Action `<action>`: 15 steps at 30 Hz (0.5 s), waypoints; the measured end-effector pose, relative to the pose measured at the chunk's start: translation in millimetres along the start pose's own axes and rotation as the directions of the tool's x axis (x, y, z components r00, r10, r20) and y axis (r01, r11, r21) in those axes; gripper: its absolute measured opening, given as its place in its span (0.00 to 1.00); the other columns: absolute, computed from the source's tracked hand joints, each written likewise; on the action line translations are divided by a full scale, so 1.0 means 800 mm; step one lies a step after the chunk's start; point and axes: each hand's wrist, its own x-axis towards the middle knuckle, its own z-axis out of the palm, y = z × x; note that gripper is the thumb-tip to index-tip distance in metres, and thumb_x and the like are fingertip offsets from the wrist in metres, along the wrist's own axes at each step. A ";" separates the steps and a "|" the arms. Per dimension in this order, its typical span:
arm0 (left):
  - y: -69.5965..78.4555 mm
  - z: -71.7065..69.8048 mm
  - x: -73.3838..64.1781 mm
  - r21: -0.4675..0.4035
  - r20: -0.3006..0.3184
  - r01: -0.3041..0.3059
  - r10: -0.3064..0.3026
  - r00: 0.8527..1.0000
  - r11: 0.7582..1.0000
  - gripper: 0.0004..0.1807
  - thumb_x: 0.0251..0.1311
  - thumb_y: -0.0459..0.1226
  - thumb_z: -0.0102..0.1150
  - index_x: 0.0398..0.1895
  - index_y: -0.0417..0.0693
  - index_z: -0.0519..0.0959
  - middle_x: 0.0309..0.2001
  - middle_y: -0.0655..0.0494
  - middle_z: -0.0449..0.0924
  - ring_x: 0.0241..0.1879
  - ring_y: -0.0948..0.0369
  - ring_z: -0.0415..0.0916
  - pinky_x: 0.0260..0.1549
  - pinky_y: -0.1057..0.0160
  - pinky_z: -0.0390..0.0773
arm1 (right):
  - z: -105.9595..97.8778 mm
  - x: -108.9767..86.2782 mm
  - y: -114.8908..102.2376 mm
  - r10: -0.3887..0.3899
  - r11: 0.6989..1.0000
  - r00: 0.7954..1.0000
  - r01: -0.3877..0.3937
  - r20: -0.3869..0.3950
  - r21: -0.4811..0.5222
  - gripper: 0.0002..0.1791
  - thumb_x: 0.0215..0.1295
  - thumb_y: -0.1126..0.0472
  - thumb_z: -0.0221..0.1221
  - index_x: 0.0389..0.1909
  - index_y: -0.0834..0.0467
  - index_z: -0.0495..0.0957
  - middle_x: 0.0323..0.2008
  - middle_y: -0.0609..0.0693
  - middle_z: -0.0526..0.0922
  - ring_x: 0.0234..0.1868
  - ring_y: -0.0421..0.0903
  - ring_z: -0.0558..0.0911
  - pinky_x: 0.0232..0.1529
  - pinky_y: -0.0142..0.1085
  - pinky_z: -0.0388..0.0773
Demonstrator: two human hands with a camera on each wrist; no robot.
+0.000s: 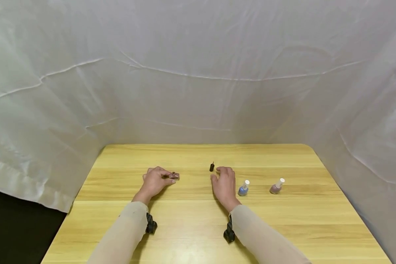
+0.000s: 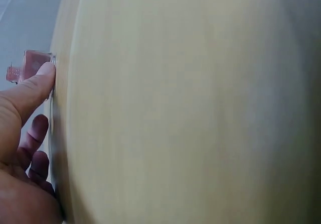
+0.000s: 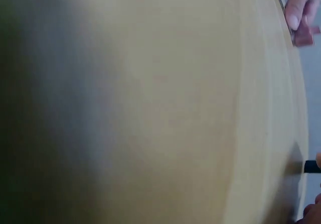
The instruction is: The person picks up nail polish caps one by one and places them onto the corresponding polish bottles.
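Observation:
A brownish-pink nail polish bottle (image 1: pixel 175 176) with no cap on its neck stands on the table. My left hand (image 1: pixel 154 182) pinches it; in the left wrist view the thumb (image 2: pixel 37 88) lies against the glass. To the right, a black nail polish cap (image 1: pixel 212 167) stands upright, its brush pointing up. Beside this cap is my right hand (image 1: pixel 225 186), fingers loosely bent and holding nothing, a small gap apart from it in the head view. At the right wrist view's edge, the black cap (image 3: pixel 311 166) shows partly behind fingertips.
Right of the right hand stand a blue nail polish bottle (image 1: pixel 243 190) and a mauve one (image 1: pixel 275 188), both with white caps. They are on a light wooden table (image 1: pixel 191 227). Pale cloth (image 1: pixel 198 102) hangs behind the table and along its sides.

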 end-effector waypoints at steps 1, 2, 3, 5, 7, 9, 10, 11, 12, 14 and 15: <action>0.000 0.000 0.000 -0.001 0.000 -0.001 0.001 1.000 1.000 0.18 0.62 0.45 0.75 0.52 0.47 0.89 0.55 0.54 0.83 0.64 0.47 0.66 0.65 0.41 0.50 | 0.000 0.003 0.001 0.010 1.000 1.000 -0.011 0.003 0.017 0.21 0.74 0.59 0.64 0.61 0.67 0.79 0.62 0.63 0.76 0.64 0.61 0.73 0.64 0.55 0.74; 0.000 0.000 -0.001 -0.006 0.001 -0.002 0.002 1.000 1.000 0.18 0.62 0.45 0.75 0.51 0.47 0.89 0.55 0.54 0.84 0.64 0.48 0.66 0.65 0.42 0.51 | 0.000 0.006 0.003 0.023 0.999 1.000 -0.023 0.006 0.030 0.22 0.73 0.59 0.65 0.62 0.66 0.79 0.63 0.63 0.75 0.65 0.61 0.73 0.66 0.56 0.73; 0.000 0.000 -0.001 -0.011 0.002 -0.003 0.003 1.000 1.000 0.18 0.62 0.45 0.75 0.51 0.47 0.90 0.54 0.54 0.84 0.64 0.48 0.67 0.65 0.42 0.51 | 0.000 0.009 0.005 0.032 0.999 0.999 -0.032 0.010 0.037 0.23 0.72 0.59 0.66 0.62 0.66 0.79 0.64 0.63 0.75 0.67 0.61 0.72 0.67 0.56 0.72; 0.001 0.000 -0.001 -0.019 0.003 -0.004 0.004 1.000 1.000 0.17 0.62 0.45 0.75 0.51 0.47 0.90 0.54 0.54 0.85 0.63 0.49 0.67 0.64 0.43 0.51 | -0.001 0.013 0.008 0.047 0.997 0.999 -0.048 0.021 0.059 0.23 0.71 0.59 0.68 0.62 0.65 0.79 0.66 0.62 0.75 0.69 0.62 0.70 0.69 0.57 0.69; 0.000 0.000 -0.002 -0.022 0.001 -0.005 0.005 1.000 1.000 0.17 0.62 0.44 0.75 0.51 0.47 0.90 0.54 0.54 0.85 0.62 0.49 0.68 0.64 0.44 0.51 | -0.002 0.017 0.010 0.053 0.996 0.998 -0.056 0.038 0.070 0.24 0.70 0.60 0.69 0.62 0.64 0.80 0.68 0.62 0.74 0.71 0.63 0.69 0.72 0.58 0.67; 0.000 0.001 -0.003 -0.028 -0.003 -0.003 0.003 1.000 1.000 0.18 0.62 0.44 0.76 0.52 0.48 0.89 0.54 0.53 0.85 0.61 0.49 0.69 0.64 0.44 0.51 | -0.003 0.021 0.012 0.053 0.996 0.997 -0.056 0.054 0.067 0.24 0.69 0.60 0.69 0.62 0.64 0.80 0.69 0.62 0.73 0.73 0.63 0.67 0.74 0.58 0.63; 0.000 0.001 -0.003 -0.033 -0.002 -0.002 0.002 1.000 0.999 0.18 0.62 0.44 0.76 0.53 0.48 0.89 0.53 0.53 0.85 0.61 0.49 0.69 0.64 0.44 0.51 | -0.003 0.022 0.012 0.049 0.997 0.997 -0.053 0.058 0.061 0.24 0.69 0.60 0.70 0.62 0.64 0.80 0.70 0.62 0.73 0.74 0.63 0.66 0.75 0.59 0.62; 0.000 0.002 -0.004 -0.038 -0.002 -0.003 0.003 1.000 0.999 0.18 0.62 0.43 0.76 0.53 0.48 0.88 0.53 0.52 0.84 0.60 0.49 0.69 0.64 0.44 0.51 | -0.004 0.024 0.012 0.048 0.997 0.997 -0.051 0.062 0.051 0.24 0.69 0.59 0.70 0.62 0.63 0.81 0.71 0.62 0.73 0.75 0.63 0.65 0.76 0.59 0.60; -0.001 0.002 -0.004 -0.042 -0.003 -0.004 0.004 1.000 0.999 0.18 0.62 0.43 0.76 0.53 0.48 0.88 0.52 0.52 0.84 0.60 0.49 0.69 0.64 0.44 0.51 | -0.004 0.025 0.012 0.044 0.998 0.997 -0.047 0.063 0.042 0.24 0.68 0.59 0.70 0.62 0.63 0.81 0.71 0.62 0.73 0.76 0.63 0.65 0.76 0.60 0.58; -0.001 0.003 -0.006 -0.053 -0.002 -0.005 0.005 1.000 0.999 0.18 0.62 0.43 0.76 0.53 0.48 0.88 0.51 0.52 0.84 0.59 0.49 0.70 0.64 0.45 0.51 | -0.004 0.027 0.012 0.049 0.998 0.997 -0.051 0.062 0.027 0.24 0.68 0.58 0.71 0.62 0.62 0.82 0.72 0.61 0.73 0.77 0.63 0.64 0.77 0.60 0.56; -0.001 0.004 -0.007 -0.056 0.000 -0.007 0.007 1.000 0.998 0.17 0.62 0.43 0.76 0.52 0.49 0.88 0.50 0.53 0.84 0.59 0.49 0.70 0.64 0.45 0.51 | -0.004 0.028 0.012 0.051 0.998 0.997 -0.052 0.061 0.018 0.24 0.67 0.57 0.71 0.61 0.62 0.83 0.73 0.61 0.73 0.78 0.63 0.63 0.77 0.61 0.55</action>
